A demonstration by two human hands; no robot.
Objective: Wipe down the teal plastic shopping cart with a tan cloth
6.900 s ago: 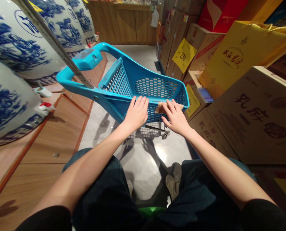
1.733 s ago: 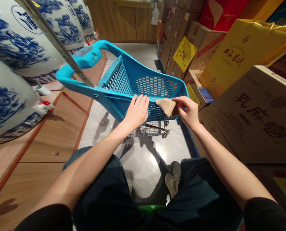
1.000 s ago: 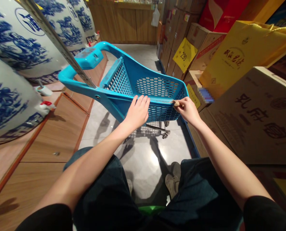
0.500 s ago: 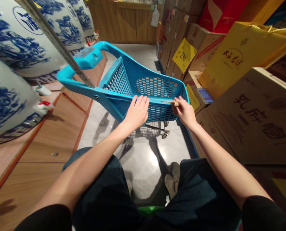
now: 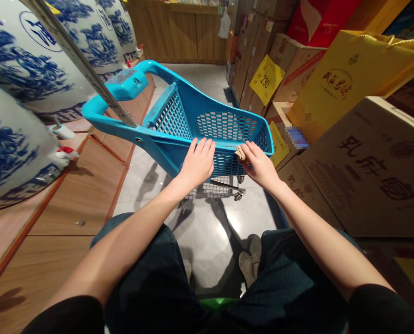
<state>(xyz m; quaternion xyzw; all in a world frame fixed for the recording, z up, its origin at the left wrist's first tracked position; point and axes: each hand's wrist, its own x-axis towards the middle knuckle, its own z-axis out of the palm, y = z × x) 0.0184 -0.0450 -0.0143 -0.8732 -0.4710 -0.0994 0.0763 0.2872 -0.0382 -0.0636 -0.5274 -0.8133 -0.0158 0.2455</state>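
A blue plastic shopping cart (image 5: pixel 200 98) stands across the aisle before me, its handle at the left and its basket at the right. My left hand (image 5: pixel 197 160) lies over the near rim of the basket, fingers stretched out and pointing into it; its thumb is hidden. Farther right along the same rim, my right hand (image 5: pixel 261 166) is closed on a small crumpled beige cloth (image 5: pixel 241 153), which touches the rim. Part of the cloth is covered by my fingers.
A metal pole (image 5: pixel 85 69) rises from the cart at the left. Big blue-and-white porcelain jars (image 5: pixel 22 69) stand on wooden cabinets (image 5: pixel 59 195). Stacked cartons (image 5: pixel 360 171) and a yellow gift bag (image 5: pixel 346 79) line the right side. My knees flank the tiled floor (image 5: pixel 210 246).
My right hand has slid left along the rim with the beige cloth, closer to my left hand. My left hand and the cart have barely moved.
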